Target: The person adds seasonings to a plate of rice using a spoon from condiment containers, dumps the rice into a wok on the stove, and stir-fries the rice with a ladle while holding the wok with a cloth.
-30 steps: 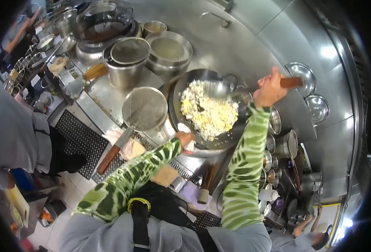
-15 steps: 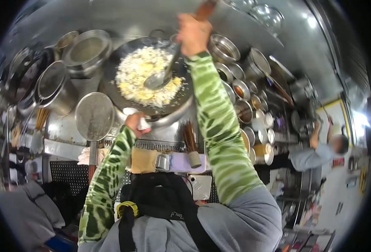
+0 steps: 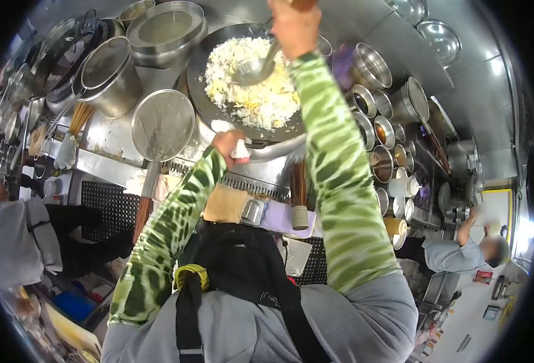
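Note:
My right hand [image 3: 295, 31] is wrapped round the upper handle of a metal ladle [image 3: 252, 72]. The ladle's bowl rests in rice mixed with yellow egg [image 3: 266, 100], spread over the middle of a dark wok [image 3: 198, 95]. At the wok's near rim, my left hand [image 3: 224, 144] is closed round a folded white cloth [image 3: 240, 150]. The cloth is against the wok's edge, and my fingers hide what lies under it.
A mesh strainer [image 3: 163, 126] lies left of the wok, near metal pots [image 3: 111, 81]. Several seasoning bowls [image 3: 383, 130] line the right side. A bamboo brush [image 3: 299, 187] stands at the near edge. People are at the far right [image 3: 454, 254] and left [image 3: 13, 236].
The view has shifted, so the wok and counter sit higher and further right. The ladle's bowl has moved from the near part of the rice toward its far left part.

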The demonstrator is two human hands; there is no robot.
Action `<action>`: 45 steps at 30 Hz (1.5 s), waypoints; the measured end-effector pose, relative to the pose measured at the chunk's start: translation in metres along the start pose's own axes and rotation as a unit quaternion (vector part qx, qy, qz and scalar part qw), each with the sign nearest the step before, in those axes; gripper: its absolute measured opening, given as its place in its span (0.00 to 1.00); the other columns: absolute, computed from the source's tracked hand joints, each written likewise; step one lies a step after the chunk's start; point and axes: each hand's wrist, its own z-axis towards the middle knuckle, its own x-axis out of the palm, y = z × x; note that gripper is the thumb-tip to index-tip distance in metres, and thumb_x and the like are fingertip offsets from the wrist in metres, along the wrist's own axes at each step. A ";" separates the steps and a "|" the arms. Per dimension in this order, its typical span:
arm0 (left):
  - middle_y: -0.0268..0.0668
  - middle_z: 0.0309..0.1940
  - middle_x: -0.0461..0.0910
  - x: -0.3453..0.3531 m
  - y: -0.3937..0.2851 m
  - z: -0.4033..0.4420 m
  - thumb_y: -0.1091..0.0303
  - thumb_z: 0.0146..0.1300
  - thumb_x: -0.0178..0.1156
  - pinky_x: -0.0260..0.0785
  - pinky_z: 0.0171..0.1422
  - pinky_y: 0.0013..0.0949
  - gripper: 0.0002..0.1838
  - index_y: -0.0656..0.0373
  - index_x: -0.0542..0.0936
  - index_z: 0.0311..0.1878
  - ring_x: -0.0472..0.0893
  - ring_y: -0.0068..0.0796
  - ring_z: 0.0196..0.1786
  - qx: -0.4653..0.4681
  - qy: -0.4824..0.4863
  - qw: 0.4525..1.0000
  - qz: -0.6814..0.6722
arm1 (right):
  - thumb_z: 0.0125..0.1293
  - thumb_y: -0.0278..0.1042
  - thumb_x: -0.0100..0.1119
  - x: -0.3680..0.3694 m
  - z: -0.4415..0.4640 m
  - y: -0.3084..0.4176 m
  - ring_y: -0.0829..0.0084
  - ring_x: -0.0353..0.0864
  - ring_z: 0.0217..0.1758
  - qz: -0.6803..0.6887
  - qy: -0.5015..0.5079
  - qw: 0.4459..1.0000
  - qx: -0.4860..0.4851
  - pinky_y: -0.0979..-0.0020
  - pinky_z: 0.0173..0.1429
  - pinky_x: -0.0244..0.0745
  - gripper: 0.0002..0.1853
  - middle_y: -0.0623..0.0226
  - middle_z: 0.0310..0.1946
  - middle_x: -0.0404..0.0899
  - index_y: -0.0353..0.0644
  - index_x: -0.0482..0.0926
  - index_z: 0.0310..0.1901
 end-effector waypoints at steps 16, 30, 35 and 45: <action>0.45 0.36 0.76 0.029 0.001 -0.132 0.72 0.61 0.55 0.78 0.35 0.41 0.14 0.66 0.73 0.49 0.80 0.37 0.37 -0.071 -0.052 0.995 -0.043 | 0.67 0.36 0.52 -0.069 -0.022 0.100 0.82 0.63 0.15 0.217 -0.085 0.971 0.062 0.81 0.18 0.57 0.07 0.78 0.16 0.64 0.43 0.75 0.35; 0.50 0.53 0.71 -0.017 0.044 -0.140 0.67 0.63 0.57 0.79 0.45 0.48 0.23 0.73 0.66 0.57 0.78 0.47 0.50 -0.012 0.019 1.000 0.015 | 0.59 0.34 0.60 -0.133 0.040 0.085 0.68 0.70 0.21 0.207 -0.081 0.971 0.086 0.63 0.35 0.74 0.12 0.68 0.21 0.68 0.34 0.72 0.37; 0.47 0.48 0.74 -0.009 0.030 -0.041 0.64 0.60 0.60 0.80 0.38 0.50 0.21 0.63 0.69 0.54 0.80 0.42 0.41 0.025 0.009 0.995 -0.094 | 0.58 0.34 0.59 -0.030 -0.029 0.037 0.71 0.71 0.21 0.080 -0.213 0.974 0.000 0.67 0.26 0.70 0.10 0.65 0.23 0.74 0.35 0.76 0.33; 0.49 0.72 0.47 0.015 -0.019 -0.122 0.69 0.64 0.54 0.76 0.58 0.46 0.28 0.66 0.59 0.65 0.64 0.46 0.67 -0.085 0.015 0.986 -0.141 | 0.58 0.30 0.60 -0.053 -0.033 0.069 0.72 0.70 0.15 0.124 -0.136 0.982 -0.051 0.69 0.20 0.68 0.07 0.71 0.14 0.68 0.36 0.75 0.30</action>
